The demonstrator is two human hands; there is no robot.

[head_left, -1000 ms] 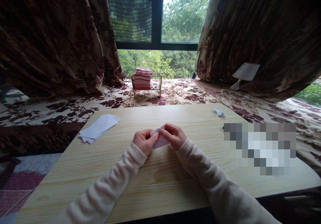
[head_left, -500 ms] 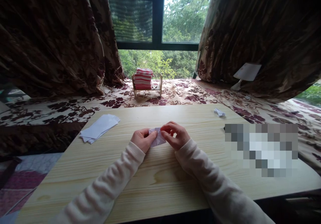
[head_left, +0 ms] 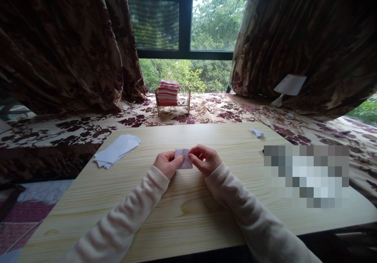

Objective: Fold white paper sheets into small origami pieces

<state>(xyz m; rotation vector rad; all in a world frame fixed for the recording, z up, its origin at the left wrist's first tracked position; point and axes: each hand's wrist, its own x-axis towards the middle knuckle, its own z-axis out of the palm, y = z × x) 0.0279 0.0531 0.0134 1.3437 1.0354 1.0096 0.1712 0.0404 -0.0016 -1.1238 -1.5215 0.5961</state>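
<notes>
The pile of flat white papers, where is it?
In the head view, the pile of white papers lies on the table near its left edge, to the left of the person's left hand, which holds a small folded paper.

Daylight enters through a dark-framed window (head_left: 184,27) between heavy floral curtains (head_left: 64,46), behind a pale wooden table (head_left: 123,200).

My left forearm (head_left: 125,210) slants up and in from lower left, my right forearm (head_left: 250,206) from lower right, both sleeved. Left hand (head_left: 165,164): fingers (head_left: 168,155) curled, left thumb (head_left: 178,162) laid over the front in a pinch, pointing at my right hand (head_left: 207,160). On that one, index finger (head_left: 196,149) arched, right thumb (head_left: 196,161) below it; tips close, can't tell if pressed together. Hands near each other, apart, roughly level.
</notes>
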